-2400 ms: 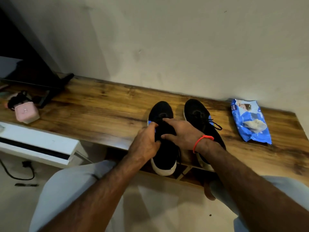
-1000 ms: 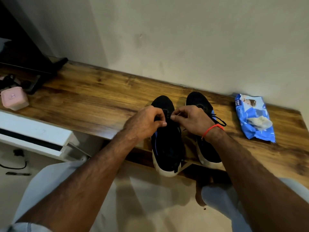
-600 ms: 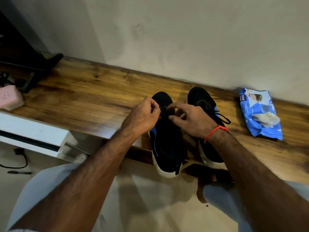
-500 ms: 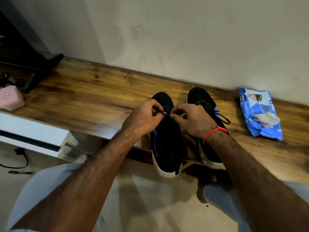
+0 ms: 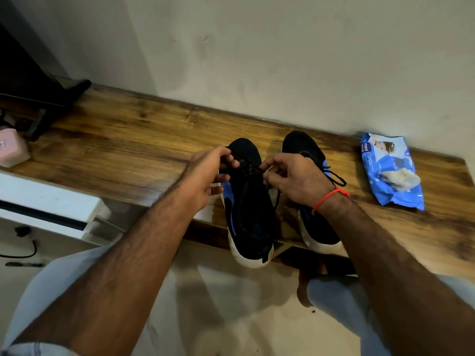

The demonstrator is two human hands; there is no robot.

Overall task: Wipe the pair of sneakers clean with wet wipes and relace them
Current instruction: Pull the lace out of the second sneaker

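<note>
Two black sneakers with blue side marks and white soles stand side by side on a wooden bench (image 5: 123, 150), heels over its front edge. Over the left sneaker (image 5: 248, 214), my left hand (image 5: 205, 176) and my right hand (image 5: 290, 178) each pinch an end of its black lace (image 5: 250, 165), which runs taut between them above the eyelets. The right sneaker (image 5: 312, 227) is partly hidden by my right wrist, and its lace ends trail loose to the right. A blue pack of wet wipes (image 5: 390, 173) lies on the bench at the right.
A pink box (image 5: 12, 152) and a dark stand (image 5: 59, 104) sit at the bench's left end. A white unit (image 5: 46, 204) stands below the bench at the left, with a black cable (image 5: 20, 250) on the floor. The wall runs right behind the bench.
Both hands rose from pressing on the left sneaker to its lace, pinched the ends, and have now drawn apart, stretching the lace between them.
</note>
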